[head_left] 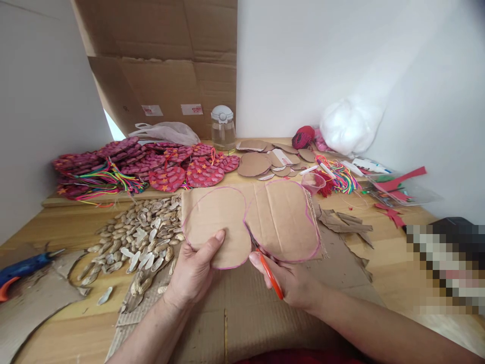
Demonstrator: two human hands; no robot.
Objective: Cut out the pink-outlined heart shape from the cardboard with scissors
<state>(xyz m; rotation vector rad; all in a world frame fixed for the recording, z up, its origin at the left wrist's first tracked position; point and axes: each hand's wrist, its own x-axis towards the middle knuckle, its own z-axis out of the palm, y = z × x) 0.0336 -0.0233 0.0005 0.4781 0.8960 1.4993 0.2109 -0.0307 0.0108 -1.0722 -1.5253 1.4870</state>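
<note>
My left hand (197, 268) grips a brown cardboard piece (215, 217) by its lower left part, thumb on top and fingers underneath. Two rounded heart-like outlines in purple are drawn side by side on the cardboard. In my right hand (291, 280) is a pair of scissors (271, 273) with orange-red handles. The blades sit in a cut between the two outlines, coming up from the lower edge. Part of the blades is hidden by the cardboard. Under both hands lies a larger cardboard sheet (204, 328) on the wooden table.
Peanut shells (147, 242) are heaped at left, near a blue glue gun (26, 268). Behind stand pink decorated pieces (204, 172), cut cardboard shapes (255, 164), a water bottle (223, 129), coloured cords (341, 174) and white stuffing (350, 124). Cardboard scraps (344, 222) lie at right.
</note>
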